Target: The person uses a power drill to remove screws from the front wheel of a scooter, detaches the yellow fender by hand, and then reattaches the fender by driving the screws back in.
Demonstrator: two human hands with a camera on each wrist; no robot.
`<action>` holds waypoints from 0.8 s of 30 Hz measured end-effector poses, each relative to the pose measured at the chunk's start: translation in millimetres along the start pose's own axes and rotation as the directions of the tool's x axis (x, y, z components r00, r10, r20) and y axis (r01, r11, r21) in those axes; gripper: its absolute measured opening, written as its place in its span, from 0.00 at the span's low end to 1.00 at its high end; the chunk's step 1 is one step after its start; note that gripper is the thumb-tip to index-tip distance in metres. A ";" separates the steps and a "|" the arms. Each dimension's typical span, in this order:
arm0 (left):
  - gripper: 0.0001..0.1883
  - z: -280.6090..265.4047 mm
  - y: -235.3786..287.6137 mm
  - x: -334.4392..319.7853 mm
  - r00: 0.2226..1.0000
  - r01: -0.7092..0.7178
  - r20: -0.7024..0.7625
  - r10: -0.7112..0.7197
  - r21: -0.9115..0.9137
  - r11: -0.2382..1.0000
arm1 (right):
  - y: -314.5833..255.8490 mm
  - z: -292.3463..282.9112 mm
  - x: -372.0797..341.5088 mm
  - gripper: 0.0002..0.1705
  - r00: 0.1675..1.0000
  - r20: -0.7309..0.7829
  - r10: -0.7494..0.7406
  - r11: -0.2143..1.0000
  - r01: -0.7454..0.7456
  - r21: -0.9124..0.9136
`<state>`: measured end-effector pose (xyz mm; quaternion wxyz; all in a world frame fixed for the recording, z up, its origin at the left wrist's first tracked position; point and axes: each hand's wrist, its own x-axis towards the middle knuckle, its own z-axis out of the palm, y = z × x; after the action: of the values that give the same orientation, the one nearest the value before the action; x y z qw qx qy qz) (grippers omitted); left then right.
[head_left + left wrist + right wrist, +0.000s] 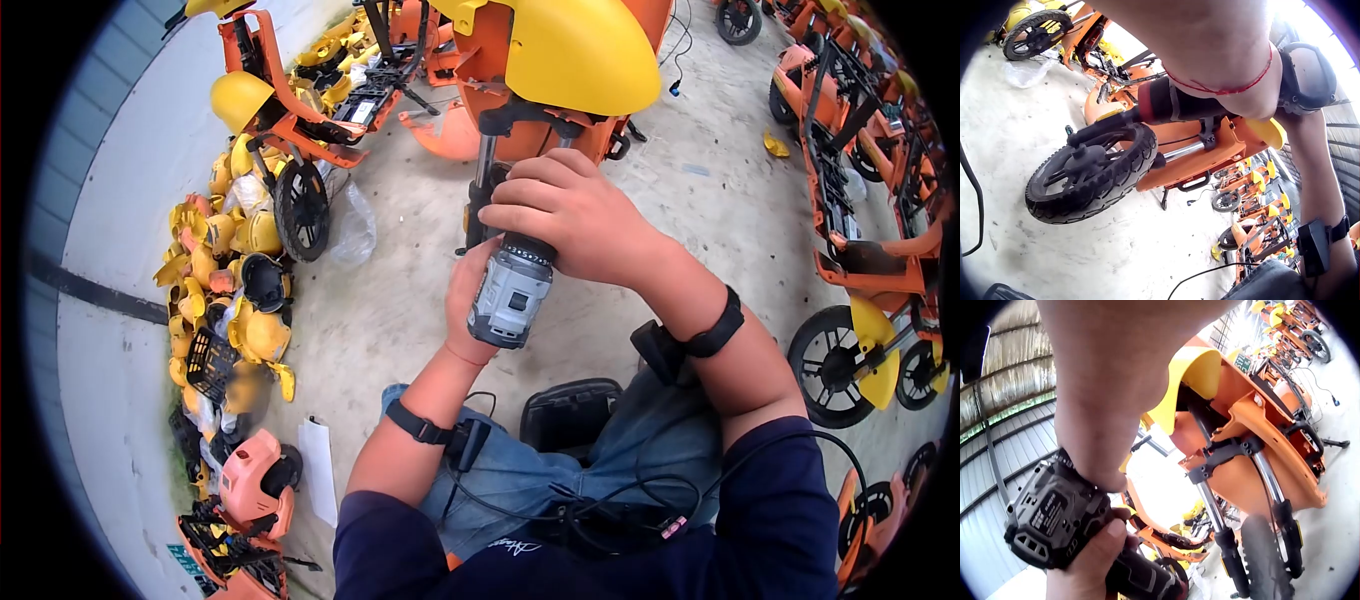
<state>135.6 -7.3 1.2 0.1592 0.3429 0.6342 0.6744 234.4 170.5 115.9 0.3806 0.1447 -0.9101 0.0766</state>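
A grey and black cordless drill (512, 298) is held between both hands, in front of the seated person's knees. My left hand (465, 300) grips its handle; the right wrist view shows that thumb wrapped over the dark grip (1141, 575). Over the drill's front end, my right hand (575, 215) curls its fingers around the black chuck. The chuck's tip is hidden beneath those fingers. Just beyond the hands stands an orange scooter (1291, 469) with a yellow front panel (590, 60), bare fork tubes (1210, 506) and a black front wheel (1091, 175).
Yellow and orange panels (265, 335) lie heaped along the left wall, near a black crate (212, 360) and another scooter (300, 210). More scooters (840, 200) line the right side. Cables (600, 510) cross the person's lap, and a plastic bag (355, 230) lies on the concrete floor.
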 end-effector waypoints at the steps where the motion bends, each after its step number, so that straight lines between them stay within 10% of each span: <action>1: 0.29 -0.9 4.3 -0.4 0.999 -0.049 0.016 0.047 0.089 0.995 | -0.1 -1.6 -1.4 0.17 1.000 0.020 -0.004 1.000 0.004 0.024; 4: 0.30 -1.7 12.6 -5.6 0.985 -0.174 0.071 0.160 0.299 0.938 | 0.0 -6.8 -5.0 0.13 0.995 0.100 -0.015 0.998 0.008 0.064; 7: 0.31 5.3 4.6 -10.6 0.999 0.028 0.014 -0.028 0.050 0.998 | 1.4 -11.1 -8.0 0.10 0.990 0.142 -0.020 0.999 0.014 0.040; 24: 0.20 13.2 18.7 -21.9 0.994 0.007 0.105 0.011 -0.172 0.985 | 2.4 -2.4 -14.8 0.11 0.997 0.064 -0.032 0.994 0.025 0.107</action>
<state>164.2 -14.3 13.0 0.2209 0.3637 0.5641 0.7076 245.1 176.4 106.9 0.3435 0.1802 -0.9146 0.1144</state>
